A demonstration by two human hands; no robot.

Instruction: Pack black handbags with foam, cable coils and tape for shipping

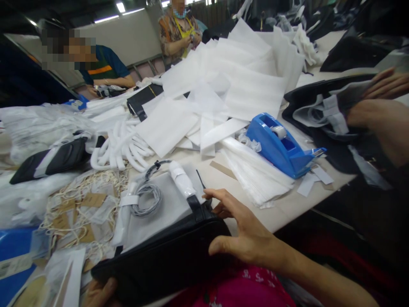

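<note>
A black handbag lies tilted in front of me. Its handle is wrapped in white foam, and a coiled grey cord rests against a pale sheet at its far side. My left hand is closed on the bag's lower left corner, its fingers partly hidden beneath. At the right end, my right hand grips the bag, thumb on the near face and fingers reaching over the far edge. Beside the bag, to the left, sits a heap of brown tags with cream strings.
White foam sheets are piled across the table, with white foam tubes left of them. A blue tape dispenser stands at right. A co-worker's hands hold another black bag. Two other people work across the table.
</note>
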